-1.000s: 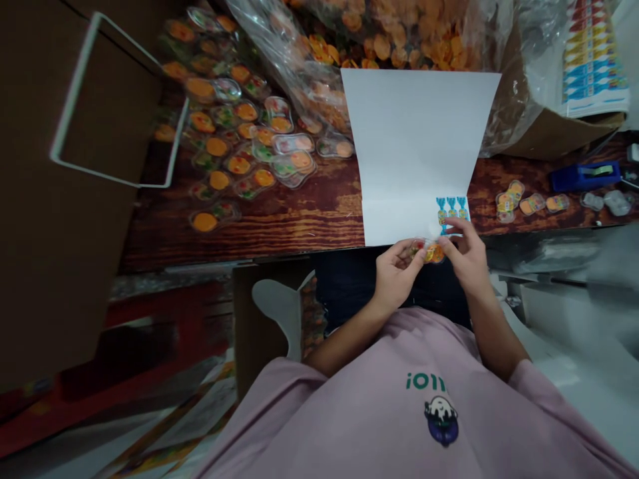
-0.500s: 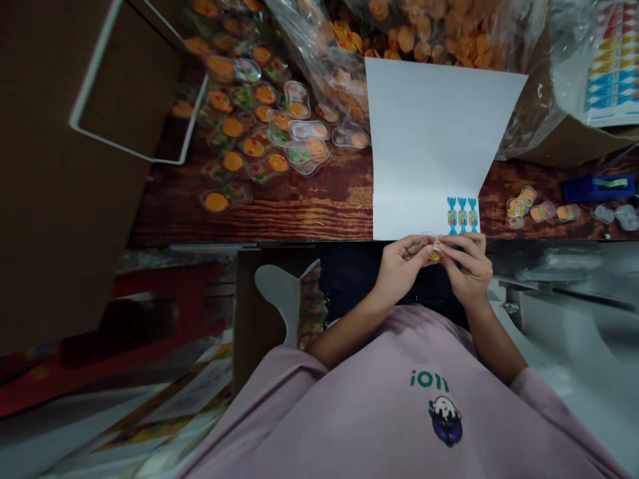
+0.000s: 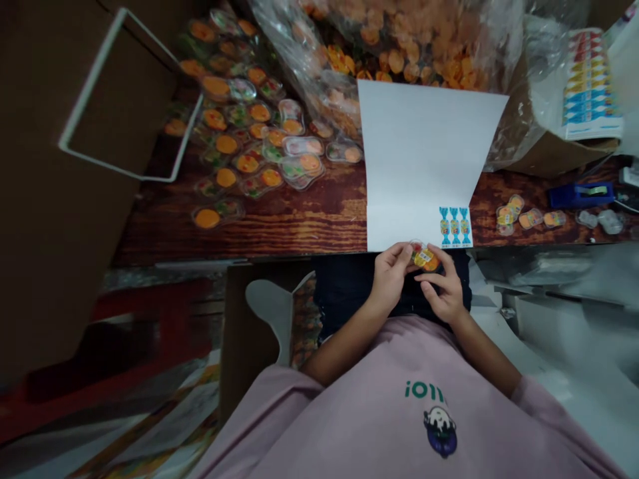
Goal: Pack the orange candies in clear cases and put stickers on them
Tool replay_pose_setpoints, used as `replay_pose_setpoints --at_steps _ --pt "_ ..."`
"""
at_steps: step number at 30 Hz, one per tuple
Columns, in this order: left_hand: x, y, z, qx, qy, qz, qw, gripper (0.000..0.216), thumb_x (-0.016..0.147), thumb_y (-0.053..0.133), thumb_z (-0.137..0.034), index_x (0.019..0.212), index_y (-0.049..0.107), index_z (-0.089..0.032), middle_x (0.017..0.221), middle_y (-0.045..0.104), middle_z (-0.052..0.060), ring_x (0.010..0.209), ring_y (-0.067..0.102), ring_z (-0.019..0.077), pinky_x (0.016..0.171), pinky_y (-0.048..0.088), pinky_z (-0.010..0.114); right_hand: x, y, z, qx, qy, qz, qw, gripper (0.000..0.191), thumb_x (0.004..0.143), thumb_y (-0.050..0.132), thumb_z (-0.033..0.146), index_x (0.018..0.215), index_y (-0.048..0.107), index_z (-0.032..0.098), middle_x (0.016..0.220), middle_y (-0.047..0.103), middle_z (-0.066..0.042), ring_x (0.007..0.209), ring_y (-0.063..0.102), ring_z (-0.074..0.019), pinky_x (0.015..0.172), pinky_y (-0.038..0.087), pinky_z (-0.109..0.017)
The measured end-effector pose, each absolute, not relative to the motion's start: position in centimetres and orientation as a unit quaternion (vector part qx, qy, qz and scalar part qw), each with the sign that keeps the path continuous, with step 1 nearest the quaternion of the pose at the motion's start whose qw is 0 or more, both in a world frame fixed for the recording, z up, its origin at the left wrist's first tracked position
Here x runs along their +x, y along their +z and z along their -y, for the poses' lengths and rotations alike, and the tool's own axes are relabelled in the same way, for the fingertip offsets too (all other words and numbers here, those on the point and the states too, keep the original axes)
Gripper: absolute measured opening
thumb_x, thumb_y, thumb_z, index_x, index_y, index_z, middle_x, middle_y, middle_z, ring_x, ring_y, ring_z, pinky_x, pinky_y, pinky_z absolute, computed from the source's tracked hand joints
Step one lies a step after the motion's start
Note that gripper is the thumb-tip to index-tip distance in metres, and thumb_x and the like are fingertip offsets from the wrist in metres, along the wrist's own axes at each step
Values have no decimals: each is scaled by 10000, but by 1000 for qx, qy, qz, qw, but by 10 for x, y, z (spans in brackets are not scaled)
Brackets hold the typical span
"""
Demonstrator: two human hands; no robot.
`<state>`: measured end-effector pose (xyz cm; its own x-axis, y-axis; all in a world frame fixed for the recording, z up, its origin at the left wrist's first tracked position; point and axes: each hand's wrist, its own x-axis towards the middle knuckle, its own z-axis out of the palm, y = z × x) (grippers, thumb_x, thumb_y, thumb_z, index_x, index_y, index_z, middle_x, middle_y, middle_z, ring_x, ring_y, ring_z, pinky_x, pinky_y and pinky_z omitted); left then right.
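Observation:
My left hand [image 3: 389, 278] pinches one end of a small clear plastic candy pack [image 3: 424, 258] with an orange side and a yellow label. The pack is held just off the table's front edge, above my lap. My right hand [image 3: 446, 286] is beside its other end, fingers apart. One right fingertip is at the pack's upper edge; whether it presses on it I cannot tell. Just beyond my hands lies a white sheet [image 3: 419, 159] bearing three blue candy-shaped stickers [image 3: 454, 227] at its lower right corner.
Many similar packs [image 3: 248, 163] lie loose at the left. A clear plastic bag [image 3: 344, 100] full of more stands behind the sheet. To the right are several packs [image 3: 530, 219], a blue tape dispenser [image 3: 582, 194], and a cardboard box [image 3: 549, 154] with a sticker sheet [image 3: 592, 86] on it.
My right fingers have spread and drawn back from the pack, uncovering its yellow label and orange side. My left hand still holds it. The whole view has shifted slightly.

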<state>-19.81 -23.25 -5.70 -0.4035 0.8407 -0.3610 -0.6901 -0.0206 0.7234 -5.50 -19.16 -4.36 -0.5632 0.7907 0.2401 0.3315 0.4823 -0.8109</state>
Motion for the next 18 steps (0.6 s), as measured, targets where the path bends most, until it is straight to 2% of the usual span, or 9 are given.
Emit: replay_pose_setpoints --at_steps 3,5,7,10,13,15,16,18 --pt "-192 -63 233 141 698 -491 502 417 860 774 -580 964 781 -177 961 769 74 877 746 190 776 632 299 -64 -39 196 -419 477 673 379 349 956 631 481 1254 631 300 1320 674 -107 1105 689 -266 960 582 -483" --pt "-189 -64 233 208 689 -533 446 361 912 730 -534 940 784 -178 960 749 76 905 734 188 822 621 304 -67 -34 192 -431 505 657 357 281 943 677 468 1200 647 357 1183 720 -57 1008 706 -260 921 605 -481" --pt "-190 -62 233 288 671 -590 344 284 947 701 -456 952 790 -187 1016 720 84 947 720 192 841 613 311 -65 -30 183 -424 493 688 323 109 956 675 444 1044 705 387 1059 747 -20 1004 710 -274 942 599 -497" --pt "-199 -59 238 409 622 -647 163 191 949 684 -317 1075 774 -204 1098 693 99 985 705 214 852 612 349 -43 -28 153 -468 391 709 355 101 944 694 457 976 746 376 972 765 -1 915 721 -266 888 609 -463" --pt "-221 -61 245 498 572 -649 56 204 933 662 -218 1121 738 -200 1063 723 100 979 712 231 898 601 388 0 -31 100 -534 280 680 418 276 972 631 515 1067 748 283 951 763 -34 923 707 -257 901 584 -436" --pt "-240 -67 248 504 548 -667 22 183 931 645 -204 1094 728 -191 1048 737 104 987 716 242 922 589 405 34 -34 58 -564 170 663 462 395 999 561 533 1172 723 217 1134 753 -108 1129 658 -278 1046 508 -466" --pt "-251 -71 249 492 538 -684 8 174 929 642 -214 1079 726 -186 1051 738 110 1002 714 251 939 582 419 48 -36 39 -578 98 670 457 440 1011 511 533 1180 721 185 1202 737 -149 1183 635 -294 1088 469 -504" --pt "-274 -77 249 458 520 -721 -18 184 924 641 -254 1070 723 -179 1070 734 127 1036 705 274 986 561 462 69 -41 10 -597 37 713 367 470 1027 452 494 1202 721 151 1350 677 -209 1297 564 -319 1149 378 -579"
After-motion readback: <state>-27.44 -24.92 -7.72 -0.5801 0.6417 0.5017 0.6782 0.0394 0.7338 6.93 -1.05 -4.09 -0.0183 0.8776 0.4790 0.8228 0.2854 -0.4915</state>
